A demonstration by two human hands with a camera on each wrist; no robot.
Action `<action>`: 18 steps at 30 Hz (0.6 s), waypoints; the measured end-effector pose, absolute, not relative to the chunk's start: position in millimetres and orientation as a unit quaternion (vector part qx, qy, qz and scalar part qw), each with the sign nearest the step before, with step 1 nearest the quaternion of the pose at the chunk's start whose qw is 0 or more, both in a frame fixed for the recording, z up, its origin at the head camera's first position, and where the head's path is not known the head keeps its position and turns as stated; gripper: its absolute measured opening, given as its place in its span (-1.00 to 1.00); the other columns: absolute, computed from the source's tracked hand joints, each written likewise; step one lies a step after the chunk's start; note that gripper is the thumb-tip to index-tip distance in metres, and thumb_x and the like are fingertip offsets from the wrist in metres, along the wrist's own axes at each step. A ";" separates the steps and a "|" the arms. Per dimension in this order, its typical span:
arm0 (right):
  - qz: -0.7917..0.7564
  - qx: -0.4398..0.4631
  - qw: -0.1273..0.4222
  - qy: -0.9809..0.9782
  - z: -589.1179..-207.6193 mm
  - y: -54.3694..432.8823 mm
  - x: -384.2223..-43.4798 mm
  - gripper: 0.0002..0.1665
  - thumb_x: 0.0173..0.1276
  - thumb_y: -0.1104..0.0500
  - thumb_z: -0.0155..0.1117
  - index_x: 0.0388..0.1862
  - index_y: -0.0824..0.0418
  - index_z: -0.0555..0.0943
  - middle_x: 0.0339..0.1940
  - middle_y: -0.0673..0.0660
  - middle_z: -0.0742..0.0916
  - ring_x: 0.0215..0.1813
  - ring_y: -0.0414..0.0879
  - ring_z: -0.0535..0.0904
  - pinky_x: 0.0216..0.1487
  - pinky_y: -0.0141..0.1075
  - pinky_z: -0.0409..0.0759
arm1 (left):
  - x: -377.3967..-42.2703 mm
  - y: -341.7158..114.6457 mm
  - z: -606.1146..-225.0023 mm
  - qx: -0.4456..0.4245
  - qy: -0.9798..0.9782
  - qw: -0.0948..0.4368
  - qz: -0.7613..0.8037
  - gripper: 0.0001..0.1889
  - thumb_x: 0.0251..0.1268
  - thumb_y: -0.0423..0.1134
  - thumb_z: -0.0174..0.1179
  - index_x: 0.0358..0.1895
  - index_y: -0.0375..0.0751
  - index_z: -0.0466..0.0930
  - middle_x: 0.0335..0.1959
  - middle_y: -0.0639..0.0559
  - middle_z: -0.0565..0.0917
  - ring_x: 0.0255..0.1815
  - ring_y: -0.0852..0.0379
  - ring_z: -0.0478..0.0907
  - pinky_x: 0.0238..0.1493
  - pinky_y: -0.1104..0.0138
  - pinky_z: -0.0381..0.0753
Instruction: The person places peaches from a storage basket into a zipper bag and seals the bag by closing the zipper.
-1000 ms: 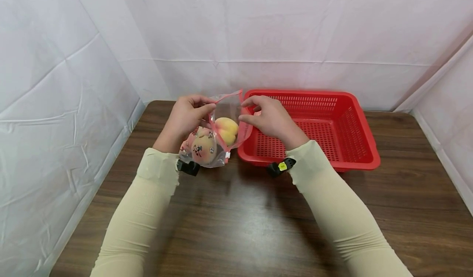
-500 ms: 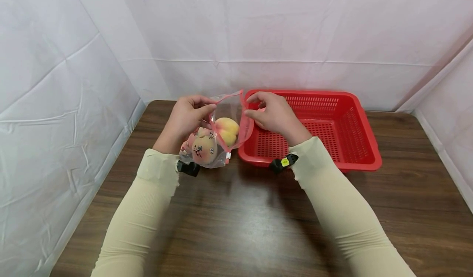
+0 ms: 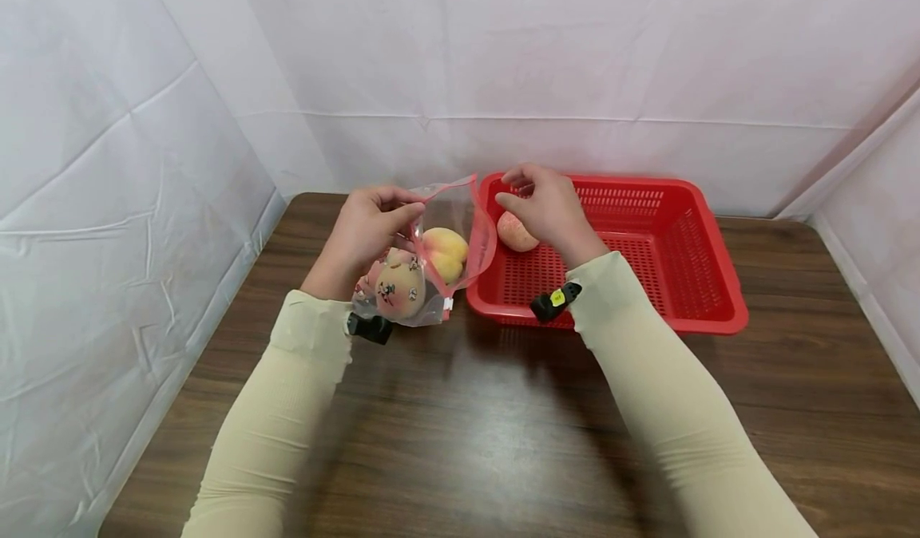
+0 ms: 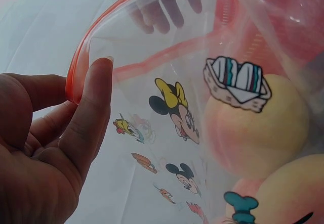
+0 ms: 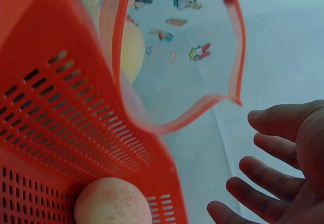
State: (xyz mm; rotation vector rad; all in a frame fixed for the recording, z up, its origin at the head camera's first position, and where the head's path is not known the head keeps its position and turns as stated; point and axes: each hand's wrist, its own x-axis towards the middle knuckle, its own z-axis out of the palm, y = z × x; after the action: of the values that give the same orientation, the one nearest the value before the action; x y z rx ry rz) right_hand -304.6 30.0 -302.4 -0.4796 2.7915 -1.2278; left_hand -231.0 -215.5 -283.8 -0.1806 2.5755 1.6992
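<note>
clear cartoon-print zip bag (image 3: 433,278) is up by the desk's (image 3: 460,442) back edge, left of middle, mouth gaping. at least two peaches (image 3: 446,255) in there, maybe a third, kinda hard to tell through the plastic. left hand (image 3: 368,224) has the rim pinched. red basket (image 3: 628,263) is just beside it along the back edge, one pinkish peach (image 3: 516,235) in its left end. right hand (image 3: 549,207) is over that, fingers loosely spread, holding nothing.

Bag (image 3: 481,239) left of basket (image 3: 693,267)
</note>
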 end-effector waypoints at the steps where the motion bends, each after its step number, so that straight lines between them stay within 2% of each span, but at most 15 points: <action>1: -0.399 -0.154 0.026 0.903 -303.4 30.3 -306.3 -0.61 0.35 -0.01 0.25 0.11 0.07 0.56 0.12 0.08 0.65 0.14 -0.01 0.52 0.18 -0.11 0.53 | -230.6 -215.4 -283.8 -0.059 0.833 0.025 0.549 -0.78 0.33 -0.10 0.23 -0.10 -0.11 0.68 -0.44 -0.02 0.61 -0.52 0.10 0.64 -0.41 0.25 0.68; 9: -0.395 -0.131 0.050 0.908 -306.0 31.0 -318.2 -0.60 0.35 -0.01 0.25 0.13 0.04 0.55 0.11 0.09 0.64 0.12 -0.02 0.51 0.17 -0.14 0.55 | -228.0 -214.8 -283.1 -0.056 0.829 0.022 0.556 -0.79 0.32 -0.11 0.23 -0.11 -0.13 0.68 -0.46 -0.03 0.60 -0.55 0.09 0.62 -0.34 0.17 0.71; 15: -0.395 -0.124 0.071 0.908 -309.3 30.0 -327.5 -0.61 0.36 -0.02 0.24 0.12 0.06 0.53 0.11 0.09 0.63 0.10 -0.02 0.50 0.13 -0.14 0.56 | -225.3 -214.1 -282.7 -0.051 0.823 0.023 0.565 -0.78 0.33 -0.13 0.22 -0.09 -0.15 0.68 -0.42 -0.02 0.60 -0.55 0.12 0.61 -0.36 0.21 0.71; 18: -0.393 -0.122 0.080 0.908 -312.0 29.8 -332.0 -0.61 0.36 0.00 0.24 0.12 0.08 0.53 0.11 0.12 0.62 0.10 -0.01 0.50 0.12 -0.14 0.56 | -223.8 -213.6 -282.0 -0.049 0.821 0.021 0.569 -0.78 0.33 -0.14 0.22 -0.09 -0.15 0.68 -0.44 -0.02 0.60 -0.56 0.11 0.61 -0.32 0.15 0.71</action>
State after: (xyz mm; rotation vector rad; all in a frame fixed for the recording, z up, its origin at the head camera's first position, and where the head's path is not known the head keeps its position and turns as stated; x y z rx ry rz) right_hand -332.0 29.8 -312.0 -0.3660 2.7155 -1.1750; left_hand -223.8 -213.6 -282.0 -0.1525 2.5446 1.7636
